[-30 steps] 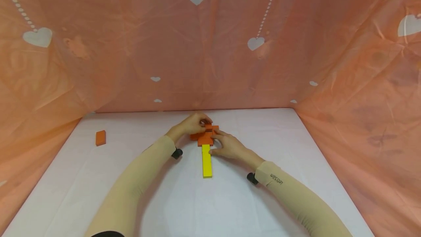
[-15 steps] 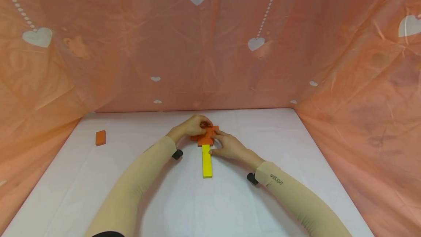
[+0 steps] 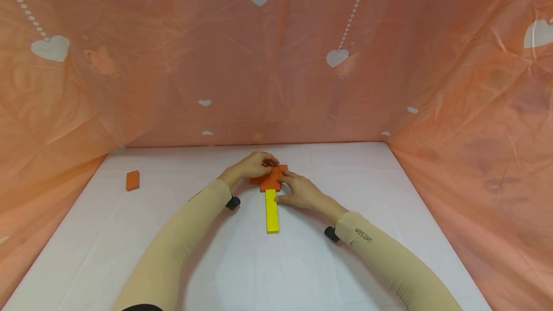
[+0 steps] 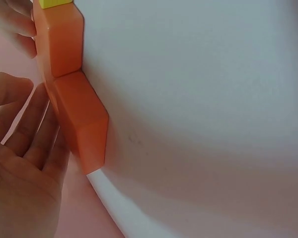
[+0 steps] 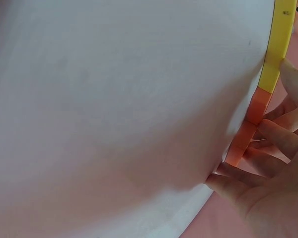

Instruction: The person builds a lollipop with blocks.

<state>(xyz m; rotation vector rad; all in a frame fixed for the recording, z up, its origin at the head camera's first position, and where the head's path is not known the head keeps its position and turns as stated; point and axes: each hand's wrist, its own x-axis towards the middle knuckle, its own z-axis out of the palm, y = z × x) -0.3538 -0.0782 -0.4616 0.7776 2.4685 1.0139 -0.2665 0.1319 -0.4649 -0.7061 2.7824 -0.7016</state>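
Note:
Orange blocks (image 3: 270,184) lie flat and joined together towards the far side of the table, with a yellow strip (image 3: 271,212) running from them to the near side. My left hand (image 3: 254,164) pinches an orange block at the far end of the group, partly covered by its fingers. In the left wrist view, slanted orange pieces (image 4: 84,111) lie beside that hand. My right hand (image 3: 301,192) rests along the right side with fingers extended. Its thumb touches the yellow strip, and its fingertips touch the orange blocks (image 5: 258,105), as the right wrist view shows.
One loose orange block (image 3: 132,181) lies far left on the white-covered table (image 3: 207,263). Pink cloth with white hearts (image 3: 268,85) hangs behind and at both sides. Black wrist cameras (image 3: 331,234) sit under the sleeves.
The orange block in my left hand has moved down and nearer, and the gap in front of it has closed. My right hand has stayed in place.

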